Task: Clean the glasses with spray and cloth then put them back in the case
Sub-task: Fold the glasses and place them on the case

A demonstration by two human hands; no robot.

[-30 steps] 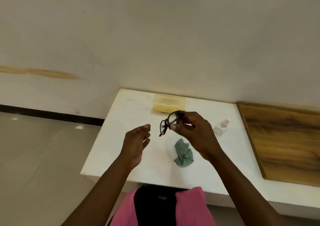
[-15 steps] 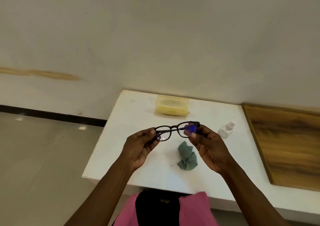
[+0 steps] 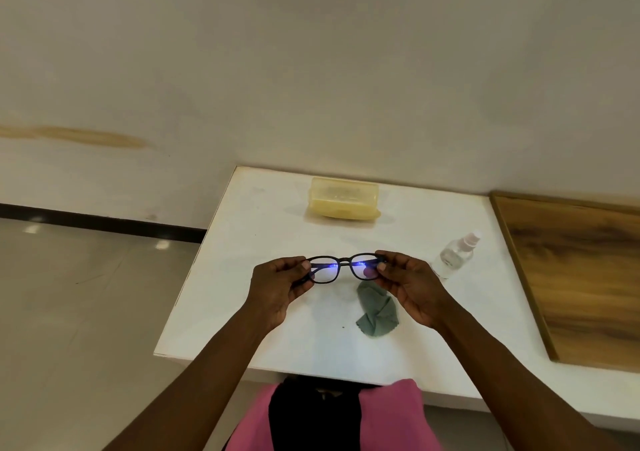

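Note:
Dark-framed glasses (image 3: 341, 265) hang level above the white table (image 3: 263, 215), lenses showing a blue glint. My left hand (image 3: 277, 286) pinches the frame's left end and my right hand (image 3: 410, 284) pinches its right end. Below the right lens a crumpled green cloth (image 3: 378, 312) lies on the table. A small clear spray bottle (image 3: 454, 255) lies tilted to the right of my right hand. The yellow glasses case (image 3: 343, 198) sits shut at the table's far side near the wall.
A wooden board (image 3: 575, 277) covers the surface to the right of the white table. The wall rises right behind the case. Tiled floor (image 3: 86, 312) lies to the left beyond the table edge. Pink and black clothing (image 3: 329, 416) shows at the near edge.
My left hand came up and took the frame's left end. The glasses turned from edge-on in my right hand to level and facing me, then moved slightly lower between both hands.

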